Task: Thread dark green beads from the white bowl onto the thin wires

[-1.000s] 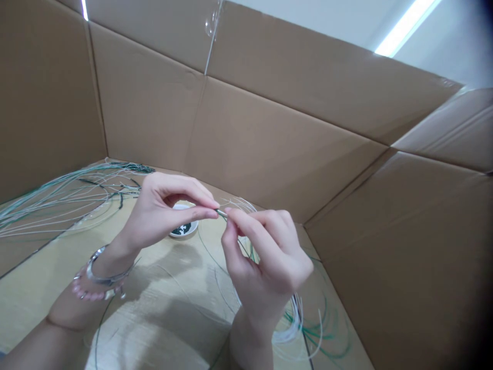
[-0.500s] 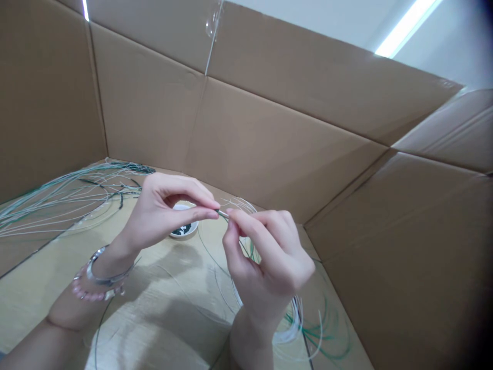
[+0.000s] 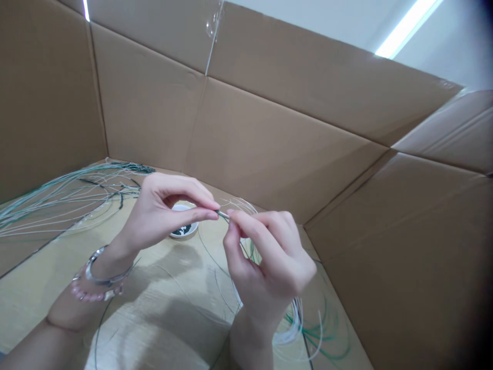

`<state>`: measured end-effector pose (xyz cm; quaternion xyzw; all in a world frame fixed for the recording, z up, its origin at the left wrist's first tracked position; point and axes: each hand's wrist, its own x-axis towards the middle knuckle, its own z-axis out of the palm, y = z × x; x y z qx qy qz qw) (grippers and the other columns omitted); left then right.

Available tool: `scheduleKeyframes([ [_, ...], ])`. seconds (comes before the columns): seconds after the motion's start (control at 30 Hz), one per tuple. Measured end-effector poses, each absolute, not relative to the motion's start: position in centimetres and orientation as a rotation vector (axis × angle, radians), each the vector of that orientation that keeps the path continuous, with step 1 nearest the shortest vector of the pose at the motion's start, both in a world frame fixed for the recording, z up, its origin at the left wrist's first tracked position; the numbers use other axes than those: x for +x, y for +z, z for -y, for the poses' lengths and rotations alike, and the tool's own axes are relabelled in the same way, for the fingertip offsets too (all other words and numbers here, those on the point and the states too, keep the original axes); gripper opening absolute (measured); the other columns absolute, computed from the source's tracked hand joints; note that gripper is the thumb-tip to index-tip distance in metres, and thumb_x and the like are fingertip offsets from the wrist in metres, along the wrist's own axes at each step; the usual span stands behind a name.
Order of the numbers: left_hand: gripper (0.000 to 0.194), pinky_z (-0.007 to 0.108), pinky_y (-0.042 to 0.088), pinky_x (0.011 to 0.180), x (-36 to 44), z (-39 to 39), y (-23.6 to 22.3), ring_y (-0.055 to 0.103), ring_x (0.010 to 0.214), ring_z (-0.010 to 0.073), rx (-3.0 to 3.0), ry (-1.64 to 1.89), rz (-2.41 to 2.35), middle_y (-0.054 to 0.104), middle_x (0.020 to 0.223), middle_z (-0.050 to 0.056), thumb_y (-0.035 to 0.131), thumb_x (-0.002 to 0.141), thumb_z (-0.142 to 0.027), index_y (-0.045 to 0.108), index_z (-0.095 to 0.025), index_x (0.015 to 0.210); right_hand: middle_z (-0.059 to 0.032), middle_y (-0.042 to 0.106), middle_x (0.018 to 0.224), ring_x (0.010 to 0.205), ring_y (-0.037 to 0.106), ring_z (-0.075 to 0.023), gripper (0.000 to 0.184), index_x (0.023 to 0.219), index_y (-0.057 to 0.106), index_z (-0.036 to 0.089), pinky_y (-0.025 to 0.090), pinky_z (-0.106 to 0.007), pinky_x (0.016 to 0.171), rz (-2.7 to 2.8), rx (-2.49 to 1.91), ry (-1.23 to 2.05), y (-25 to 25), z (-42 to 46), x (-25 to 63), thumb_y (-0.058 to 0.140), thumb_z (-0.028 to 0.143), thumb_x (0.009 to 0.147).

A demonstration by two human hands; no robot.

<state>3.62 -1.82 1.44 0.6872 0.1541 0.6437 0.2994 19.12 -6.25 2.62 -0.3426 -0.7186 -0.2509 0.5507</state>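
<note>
My left hand (image 3: 164, 205) comes in from the left, its thumb and forefinger pinched on the dark green end of a thin wire (image 3: 222, 214). Right beside it, the closed thumb and forefinger of my right hand (image 3: 269, 257) grip the pale, silvery stretch of the same thin piece. Whether this is one wire or two parts meeting is too small to tell. Behind my left fingers stands a small white bowl (image 3: 194, 230) of tiny dark green and white pieces, partly covered by the hand. Green and white wires (image 3: 288, 334) lie coiled below and behind my right hand.
Cardboard walls (image 3: 246, 149) enclose the pale work surface (image 3: 162, 313) at the back and both sides. A spread bundle of white and green wires (image 3: 57, 192), with dark pieces on some ends, lies at the far left. Loose single wires cross the surface.
Almost nothing differs. My right hand has shifted very slightly to the right; both pinches stay where they were on the wire.
</note>
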Motion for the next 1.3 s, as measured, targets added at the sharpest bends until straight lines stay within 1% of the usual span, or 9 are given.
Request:
scheduleKeyframes([
  [0.23,0.018,0.023,0.051,0.057,3.7,1.9,1.4,0.065,0.063,0.0148,1.843,1.705,-0.417,0.073,0.071,0.002,0.076,0.068,-0.01,0.076,-0.026,0.077,0.0025,0.052,0.06,0.058,0.044,-0.009,0.013,0.078,0.064,0.019,0.04,-0.022,0.052,1.7,-0.815,-0.59,2.6,6.2,19.0,0.062,0.006,0.077],
  [0.43,0.019,0.024,0.049,0.056,3.7,2.0,1.4,0.064,0.063,0.0147,1.85,1.708,-0.431,0.072,0.071,0.002,0.076,0.068,-0.009,0.075,-0.026,0.077,0.0022,0.049,0.058,0.058,0.041,-0.0094,0.013,0.077,0.063,0.019,0.039,-0.022,0.051,1.731,-0.835,-0.606,2.6,6.2,19.1,0.059,0.007,0.079],
  [0.6,0.02,0.024,0.048,0.058,3.6,2.0,1.4,0.064,0.065,0.0149,1.928,1.686,-0.47,0.072,0.072,0.002,0.075,0.069,-0.008,0.075,-0.026,0.078,0.0014,0.051,0.063,0.062,0.044,-0.0097,0.012,0.081,0.064,0.017,0.041,-0.022,0.055,1.769,-0.871,-0.583,2.6,6.5,19.2,0.061,0.006,0.079],
  [0.8,0.014,0.024,0.047,0.054,3.5,1.6,1.2,0.064,0.06,0.0163,1.959,1.616,-0.512,0.071,0.067,0.002,0.076,0.068,-0.012,0.074,-0.024,0.075,0.001,0.055,0.07,0.067,0.046,-0.0102,0.013,0.089,0.064,0.018,0.043,-0.023,0.06,1.822,-0.9,-0.525,2.6,6.6,19.3,0.061,0.007,0.082],
  [0.93,0.014,0.023,0.05,0.055,3.7,1.4,1.0,0.064,0.057,0.0143,1.868,1.687,-0.512,0.071,0.065,0.001,0.078,0.067,-0.012,0.072,-0.024,0.072,-0.0003,0.057,0.073,0.071,0.048,-0.0109,0.014,0.093,0.064,0.017,0.044,-0.023,0.063,1.871,-0.876,-0.429,2.6,6.3,19.5,0.06,0.008,0.082],
  [1.07,0.008,0.021,0.052,0.054,3.8,1.6,1.2,0.064,0.056,0.0137,1.812,1.632,-0.551,0.07,0.063,0.001,0.078,0.067,-0.016,0.071,-0.021,0.068,-0.0011,0.06,0.077,0.072,0.051,-0.0113,0.016,0.096,0.062,0.016,0.046,-0.024,0.063,1.907,-0.819,-0.352,2.7,6.1,19.8,0.059,0.009,0.083],
  [1.2,0.004,0.017,0.054,0.055,3.7,1.9,1.7,0.065,0.058,0.0112,1.773,1.548,-0.581,0.071,0.065,0.0,0.075,0.07,-0.016,0.071,-0.018,0.069,-0.0016,0.059,0.078,0.073,0.051,-0.012,0.013,0.093,0.063,0.018,0.046,-0.025,0.064,1.901,-0.83,-0.417,2.6,5.7,20.1,0.061,0.01,0.082],
  [1.3,0.004,0.013,0.053,0.056,3.7,2.1,1.9,0.065,0.059,0.0086,1.778,1.544,-0.611,0.072,0.066,-0.001,0.072,0.072,-0.014,0.072,-0.018,0.071,-0.002,0.06,0.079,0.073,0.051,-0.012,0.016,0.094,0.063,0.019,0.047,-0.025,0.064,1.873,-0.776,-0.47,2.4,5.2,20.0,0.062,0.009,0.081],
])
